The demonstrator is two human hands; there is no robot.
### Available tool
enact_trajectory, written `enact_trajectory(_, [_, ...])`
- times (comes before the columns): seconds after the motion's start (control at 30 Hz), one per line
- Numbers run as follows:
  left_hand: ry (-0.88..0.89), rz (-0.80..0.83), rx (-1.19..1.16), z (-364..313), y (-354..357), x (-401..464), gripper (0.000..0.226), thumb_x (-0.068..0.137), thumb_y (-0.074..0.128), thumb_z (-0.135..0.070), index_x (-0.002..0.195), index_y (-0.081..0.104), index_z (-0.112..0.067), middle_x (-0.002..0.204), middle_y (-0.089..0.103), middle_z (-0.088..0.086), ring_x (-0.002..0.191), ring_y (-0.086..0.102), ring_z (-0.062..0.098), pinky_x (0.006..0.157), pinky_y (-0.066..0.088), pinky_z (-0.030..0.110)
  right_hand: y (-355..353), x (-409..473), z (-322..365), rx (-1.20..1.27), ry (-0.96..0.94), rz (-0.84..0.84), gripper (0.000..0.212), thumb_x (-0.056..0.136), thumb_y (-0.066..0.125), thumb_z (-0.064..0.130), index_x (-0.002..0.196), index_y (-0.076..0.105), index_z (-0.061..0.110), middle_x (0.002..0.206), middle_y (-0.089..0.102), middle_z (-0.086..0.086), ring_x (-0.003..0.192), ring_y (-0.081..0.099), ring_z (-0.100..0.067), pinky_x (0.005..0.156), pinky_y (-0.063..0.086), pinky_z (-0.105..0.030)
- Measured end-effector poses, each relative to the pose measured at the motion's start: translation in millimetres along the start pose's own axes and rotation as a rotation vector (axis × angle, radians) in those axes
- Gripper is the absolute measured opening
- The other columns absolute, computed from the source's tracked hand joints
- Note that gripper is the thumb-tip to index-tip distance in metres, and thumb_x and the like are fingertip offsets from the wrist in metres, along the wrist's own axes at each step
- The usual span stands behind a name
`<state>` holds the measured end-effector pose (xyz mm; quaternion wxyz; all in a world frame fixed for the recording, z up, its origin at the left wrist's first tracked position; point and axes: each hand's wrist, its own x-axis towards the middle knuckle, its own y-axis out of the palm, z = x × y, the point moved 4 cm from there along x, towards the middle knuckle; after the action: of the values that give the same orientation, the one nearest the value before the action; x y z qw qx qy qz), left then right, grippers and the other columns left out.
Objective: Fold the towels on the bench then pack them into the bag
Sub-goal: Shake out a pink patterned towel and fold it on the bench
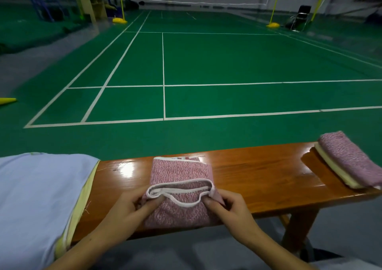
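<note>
Low in the frame's centre, the left hand [126, 212] and right hand [229, 209] are pinching the white-piped edge of a pink towel [182, 172] lying on the wooden bench [258, 176]. Bare wood is separating it from the folded towels [349, 162] at right and what is probably a pale blue bag [37, 197] at left.

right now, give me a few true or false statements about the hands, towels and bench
1. Both hands, left hand and right hand, pinch the pink patterned towel. True.
2. That towel lies on the green court floor. False: it lies on the glossy brown wooden bench.
3. A second folded pink and cream towel sits at the bench's right end. True.
4. The pale blue fabric bag is right of the hands. False: it is left.
</note>
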<state>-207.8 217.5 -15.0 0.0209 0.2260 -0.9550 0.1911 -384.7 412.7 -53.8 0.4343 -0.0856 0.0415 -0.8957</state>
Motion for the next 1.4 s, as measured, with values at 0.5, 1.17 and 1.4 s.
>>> enact_trajectory(0.5, [-0.372,-0.184,-0.259,38,-5,67,0.056,0.077,0.088,-0.029,0.125,0.06,-0.022,0.106,0.079,0.006,0.095,0.078,0.021,0.074,0.064,0.04,-5,62,-19,0.182,0.468,-0.29,0.025,0.093,0.077,0.025,0.105,0.075,0.004,0.094,0.08,-0.012,0.094,0.076,-0.034,0.091,0.059,-0.051])
enact_trajectory(1.17, [-0.103,0.146,1.043,78,38,74,0.078,0.103,0.008,-0.072,0.165,-0.005,-0.028,0.17,-0.015,-0.008,0.157,-0.019,0.016,0.129,-0.008,0.043,33,78,-49,-1.193,-0.064,0.277,0.075,0.105,0.01,0.071,0.167,0.002,0.03,0.173,-0.014,0.006,0.158,-0.022,-0.019,0.129,-0.007,-0.051])
enact_trajectory(1.4, [-0.03,0.097,0.889,66,15,74,0.077,0.099,0.031,-0.075,0.162,0.03,-0.031,0.173,0.009,-0.008,0.16,0.005,0.014,0.126,0.004,0.037,1,84,-40,-1.206,-0.016,0.192,0.078,0.102,0.025,0.074,0.165,0.019,0.027,0.174,0.005,0.0,0.161,-0.006,-0.026,0.13,0.007,-0.054])
